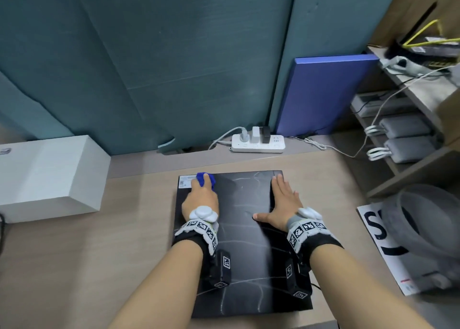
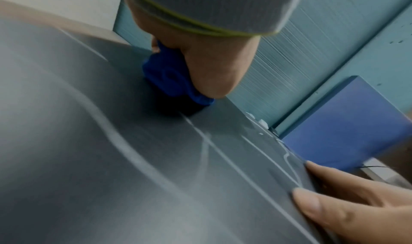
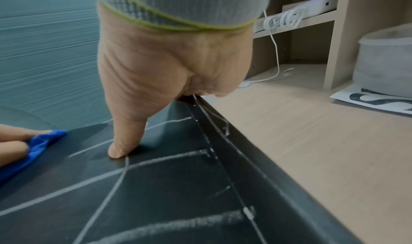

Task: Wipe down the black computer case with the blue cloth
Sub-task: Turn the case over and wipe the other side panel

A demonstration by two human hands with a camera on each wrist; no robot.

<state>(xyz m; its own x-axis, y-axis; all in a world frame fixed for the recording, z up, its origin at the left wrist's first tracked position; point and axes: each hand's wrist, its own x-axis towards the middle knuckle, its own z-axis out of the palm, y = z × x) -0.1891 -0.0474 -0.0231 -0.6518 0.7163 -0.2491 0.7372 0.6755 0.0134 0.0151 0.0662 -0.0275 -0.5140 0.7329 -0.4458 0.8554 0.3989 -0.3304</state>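
Observation:
The black computer case point(image 1: 249, 254) lies flat on the wooden desk, its top panel streaked with white chalk-like lines. My left hand point(image 1: 201, 194) grips a bunched blue cloth point(image 1: 206, 178) and presses it on the case's far left corner, beside a white label. In the left wrist view the cloth point(image 2: 171, 78) is wadded under my curled fingers against the panel point(image 2: 111, 159). My right hand point(image 1: 282, 201) lies flat and open along the case's right edge, thumb spread inward. The right wrist view shows that thumb point(image 3: 125, 142) pressed on the panel point(image 3: 156, 195), with the cloth point(image 3: 40, 143) at the left.
A white box point(image 1: 49, 177) sits at the left of the desk point(image 1: 99, 254). A white power strip point(image 1: 258, 143) with plugs lies behind the case. A blue board point(image 1: 326, 94) leans on the teal wall. Shelves point(image 1: 410, 119) with adapters and cables, plus a grey bin point(image 1: 428, 224), stand right.

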